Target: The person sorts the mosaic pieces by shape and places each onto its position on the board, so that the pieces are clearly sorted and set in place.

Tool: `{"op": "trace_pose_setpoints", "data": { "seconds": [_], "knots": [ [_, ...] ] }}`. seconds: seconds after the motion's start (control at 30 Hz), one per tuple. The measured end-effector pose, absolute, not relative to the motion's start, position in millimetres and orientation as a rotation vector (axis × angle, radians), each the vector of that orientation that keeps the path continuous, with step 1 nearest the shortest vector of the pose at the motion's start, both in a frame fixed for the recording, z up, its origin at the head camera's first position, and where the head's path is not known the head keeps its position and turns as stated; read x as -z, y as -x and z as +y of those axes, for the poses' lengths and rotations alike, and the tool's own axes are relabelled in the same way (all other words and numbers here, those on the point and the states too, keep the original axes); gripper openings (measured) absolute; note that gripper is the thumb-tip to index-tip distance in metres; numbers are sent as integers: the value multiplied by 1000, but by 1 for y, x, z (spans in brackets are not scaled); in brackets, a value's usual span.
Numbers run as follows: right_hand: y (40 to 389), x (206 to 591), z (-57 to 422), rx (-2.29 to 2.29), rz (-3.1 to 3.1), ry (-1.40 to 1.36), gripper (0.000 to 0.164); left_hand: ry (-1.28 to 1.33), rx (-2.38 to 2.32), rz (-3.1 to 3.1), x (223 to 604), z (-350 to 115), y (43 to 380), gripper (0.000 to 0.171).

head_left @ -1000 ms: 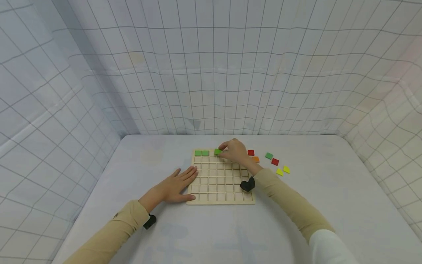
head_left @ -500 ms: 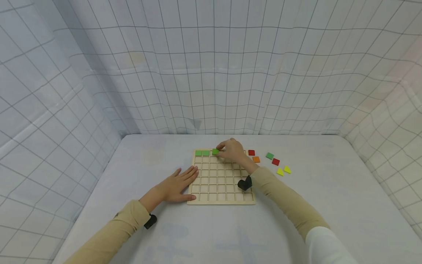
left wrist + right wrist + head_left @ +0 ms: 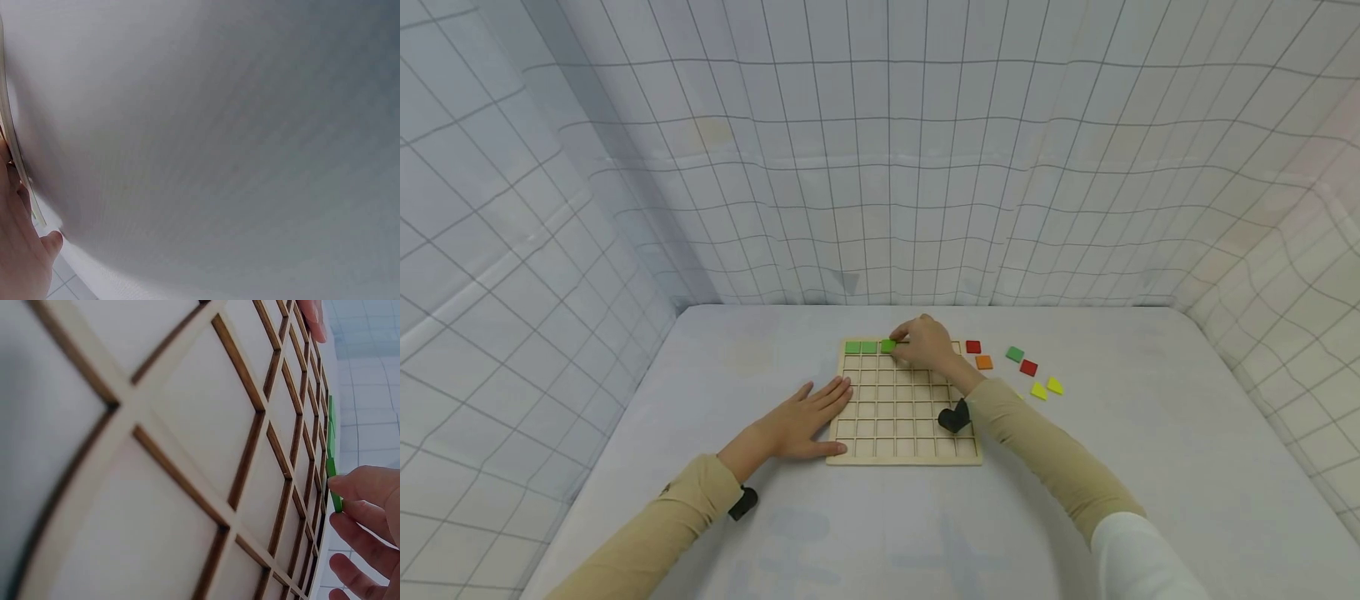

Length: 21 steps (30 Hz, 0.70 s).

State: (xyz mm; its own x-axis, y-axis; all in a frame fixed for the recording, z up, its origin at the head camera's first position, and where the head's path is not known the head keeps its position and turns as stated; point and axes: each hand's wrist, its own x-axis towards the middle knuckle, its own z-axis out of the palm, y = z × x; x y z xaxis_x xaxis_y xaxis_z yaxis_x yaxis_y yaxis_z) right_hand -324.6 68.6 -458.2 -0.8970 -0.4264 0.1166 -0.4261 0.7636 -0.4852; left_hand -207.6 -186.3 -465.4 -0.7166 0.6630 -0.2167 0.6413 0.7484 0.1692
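Note:
A wooden grid board (image 3: 885, 408) lies flat on the table. In its far row, two green square tiles (image 3: 861, 347) fill the left cells. My right hand (image 3: 923, 343) pinches a third green tile (image 3: 887, 346) between thumb and fingers over the third cell of that row; in the right wrist view this tile (image 3: 334, 485) is tilted at the board's far edge. On the board's left edge rests my left hand (image 3: 805, 423), fingers straight and spread. The left wrist view shows only part of that hand (image 3: 25, 240) beside the board's edge.
Right of the board lie loose tiles: a red one (image 3: 973, 347), an orange one (image 3: 984, 362), a darker green one (image 3: 1015, 354), another red one (image 3: 1028, 367) and yellow pieces (image 3: 1039, 391). A grid-patterned cloth (image 3: 880, 167) rises behind the table.
My right hand has moved slightly left with the green tile, bringing it closer to the two green tiles and lower at the third cell. The left hand has stayed in place.

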Motion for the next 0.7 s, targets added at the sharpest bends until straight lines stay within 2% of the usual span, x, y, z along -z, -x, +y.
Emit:
{"op": "trace_pose_setpoints", "data": {
  "seconds": [0.7],
  "knots": [
    [321, 458, 63, 770, 2958, 682, 24, -1025, -112, 2682, 461, -184, 205, 89]
  ]
}}
